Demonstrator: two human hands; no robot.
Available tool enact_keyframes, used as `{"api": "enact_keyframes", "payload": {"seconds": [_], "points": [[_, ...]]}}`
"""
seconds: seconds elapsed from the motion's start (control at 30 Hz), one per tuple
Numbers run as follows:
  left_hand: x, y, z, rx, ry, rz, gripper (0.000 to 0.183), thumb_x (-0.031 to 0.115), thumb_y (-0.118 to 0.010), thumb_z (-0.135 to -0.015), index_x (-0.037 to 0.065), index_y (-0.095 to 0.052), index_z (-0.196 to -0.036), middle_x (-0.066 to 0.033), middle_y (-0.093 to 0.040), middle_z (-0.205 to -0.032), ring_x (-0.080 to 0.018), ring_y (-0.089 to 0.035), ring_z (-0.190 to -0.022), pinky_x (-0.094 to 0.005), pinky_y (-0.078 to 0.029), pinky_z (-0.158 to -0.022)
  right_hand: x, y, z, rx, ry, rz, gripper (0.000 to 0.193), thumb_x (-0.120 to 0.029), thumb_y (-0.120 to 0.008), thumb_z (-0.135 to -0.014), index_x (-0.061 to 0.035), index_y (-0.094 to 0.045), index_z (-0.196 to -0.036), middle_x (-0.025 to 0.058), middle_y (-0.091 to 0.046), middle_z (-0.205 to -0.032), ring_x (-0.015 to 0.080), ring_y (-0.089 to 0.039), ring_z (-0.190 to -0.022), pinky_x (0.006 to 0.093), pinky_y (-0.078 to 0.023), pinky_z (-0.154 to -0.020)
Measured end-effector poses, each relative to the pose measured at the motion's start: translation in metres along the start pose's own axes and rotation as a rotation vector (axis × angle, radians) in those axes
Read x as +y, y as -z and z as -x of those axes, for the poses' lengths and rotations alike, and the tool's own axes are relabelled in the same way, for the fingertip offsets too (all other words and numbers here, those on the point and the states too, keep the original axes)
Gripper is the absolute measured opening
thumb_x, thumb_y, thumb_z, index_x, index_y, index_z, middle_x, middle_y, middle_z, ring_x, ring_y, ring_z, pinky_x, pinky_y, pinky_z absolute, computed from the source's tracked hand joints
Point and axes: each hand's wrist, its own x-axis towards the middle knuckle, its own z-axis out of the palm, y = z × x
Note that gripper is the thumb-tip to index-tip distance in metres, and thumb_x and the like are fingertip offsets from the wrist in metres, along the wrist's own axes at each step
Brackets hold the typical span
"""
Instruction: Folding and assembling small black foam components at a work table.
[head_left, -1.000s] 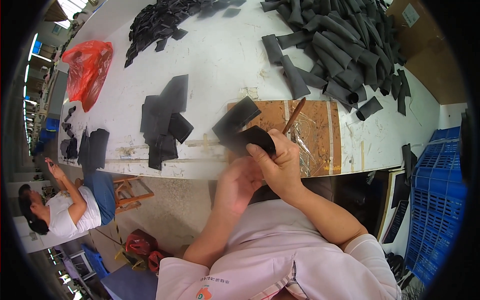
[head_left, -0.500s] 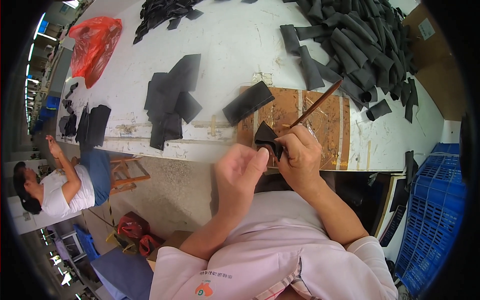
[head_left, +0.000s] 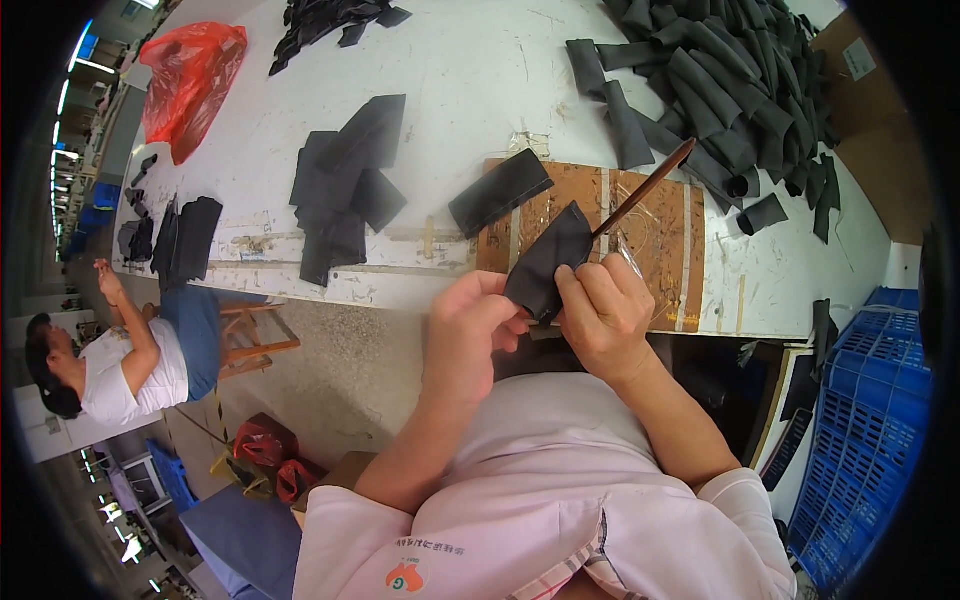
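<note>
A black fabric piece (head_left: 552, 258) is held up over the table's near edge, lying nearly flat, with a stitched-looking line along it. My left hand (head_left: 468, 325) pinches its lower left end between thumb and fingers. My right hand (head_left: 606, 312) is closed at its lower right edge, thumb against the fabric. From behind the right fingers a slim reddish-brown stick (head_left: 645, 194) slants up to the right; its lower end is hidden. A second black piece (head_left: 502, 193) lies at the upper left of the brown board (head_left: 665, 262), partly on the white table.
A big heap of black fabric tubes (head_left: 715, 85) covers the far right, beside a cardboard box (head_left: 880, 130). Flat black pieces (head_left: 350, 185) lie left of the board. A red plastic bag (head_left: 195, 85) and blue crate (head_left: 860, 430) flank the table. Another person (head_left: 140, 360) sits at left.
The black piece was bunched between my hands and now lies opened out and longer, pointing up and right. My left fingers have closed on its lower end. The stick has shifted slightly up and right.
</note>
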Motion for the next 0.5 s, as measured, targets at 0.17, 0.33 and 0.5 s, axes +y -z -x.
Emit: {"api": "enact_keyframes", "payload": {"seconds": [0.17,0.33,0.5], "points": [[-0.005,-0.001,-0.001,0.021,-0.047,0.002,0.013,0.003,-0.046,-0.074,-0.002,-0.055,-0.083,-0.0066,-0.057,-0.066,-0.0112,-0.053,-0.053,-0.0218,-0.041,-0.044,0.000,-0.001,0.005,0.006,0.045,0.015,0.021,-0.004,-0.058,-0.052,0.0016,-0.057,-0.072,0.0036,-0.042,-0.064,0.0152,-0.042,-0.053,0.0258,-0.034,-0.042],[-0.004,-0.002,0.001,0.029,-0.043,0.004,0.014,0.004,-0.049,-0.073,-0.002,-0.055,-0.084,-0.0052,-0.056,-0.068,-0.0100,-0.053,-0.057,-0.0199,-0.041,-0.045,0.000,-0.003,0.013,-0.016,0.054,0.022,0.021,-0.004,-0.059,-0.054,0.0004,-0.058,-0.074,0.0036,-0.043,-0.065,0.0154,-0.043,-0.055,0.0262,-0.034,-0.043],[-0.008,-0.001,0.001,0.076,-0.251,-0.204,0.005,0.001,-0.054,-0.078,-0.002,-0.056,-0.082,-0.0028,-0.057,-0.066,-0.0053,-0.051,-0.052,-0.0168,-0.043,-0.045,-0.010,0.022,-0.001,-0.231,-0.386,-0.464,0.029,-0.019,-0.068,-0.060,0.0005,-0.059,-0.079,0.0059,-0.048,-0.069,0.0193,-0.050,-0.065,0.0286,-0.042,-0.050]]}}
